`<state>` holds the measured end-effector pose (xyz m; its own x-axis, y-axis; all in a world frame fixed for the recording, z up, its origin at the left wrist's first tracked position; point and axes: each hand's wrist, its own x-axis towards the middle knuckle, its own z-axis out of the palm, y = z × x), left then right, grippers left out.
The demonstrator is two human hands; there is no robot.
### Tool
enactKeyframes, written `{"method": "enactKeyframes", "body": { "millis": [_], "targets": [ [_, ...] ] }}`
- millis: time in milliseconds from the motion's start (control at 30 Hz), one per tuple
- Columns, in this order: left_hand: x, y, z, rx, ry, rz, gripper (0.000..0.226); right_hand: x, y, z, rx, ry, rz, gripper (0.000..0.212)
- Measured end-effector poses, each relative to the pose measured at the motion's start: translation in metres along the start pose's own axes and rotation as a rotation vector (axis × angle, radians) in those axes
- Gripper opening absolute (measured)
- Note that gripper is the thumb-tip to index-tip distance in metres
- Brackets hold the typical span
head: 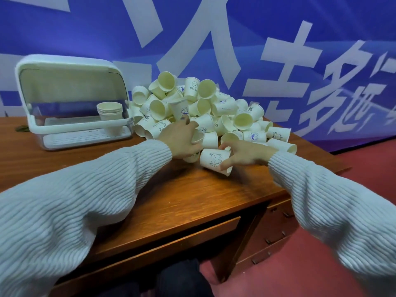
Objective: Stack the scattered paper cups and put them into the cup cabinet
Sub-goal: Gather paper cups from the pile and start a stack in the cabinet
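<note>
Sleeves [64, 211] in ribbed white knit frame the near view over the wooden surface [192, 196]. Right hand [246, 154]: fingers grasp a bear-printed cup [214, 159] lying on its side at the pile's near edge. Left hand [182, 138]: fingers curl round another cup [197, 136] at its rim. Pile [203, 108] lies centre-far; cabinet [70, 99], lid raised, stands far left with a stack [109, 111] inside. Cups are probably light, thin-walled and easily crushed; hold gently round the wall near the stiffer rim.

Even bright light, warped edges
</note>
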<state>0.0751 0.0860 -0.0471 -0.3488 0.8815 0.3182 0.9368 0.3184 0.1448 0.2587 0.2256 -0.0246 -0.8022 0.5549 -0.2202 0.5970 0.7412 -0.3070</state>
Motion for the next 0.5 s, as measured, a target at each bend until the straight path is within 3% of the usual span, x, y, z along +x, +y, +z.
{"method": "enactKeyframes", "body": {
  "millis": [200,500],
  "targets": [
    [-0.008,-0.014,-0.034,-0.134,0.157,-0.1,0.072,-0.01,-0.026,-0.03,0.224,0.125,-0.073,0.072],
    [-0.039,-0.068,-0.093,-0.164,0.264,-0.276,0.072,0.018,-0.092,-0.036,0.25,0.342,-0.229,0.065]
  ]
}}
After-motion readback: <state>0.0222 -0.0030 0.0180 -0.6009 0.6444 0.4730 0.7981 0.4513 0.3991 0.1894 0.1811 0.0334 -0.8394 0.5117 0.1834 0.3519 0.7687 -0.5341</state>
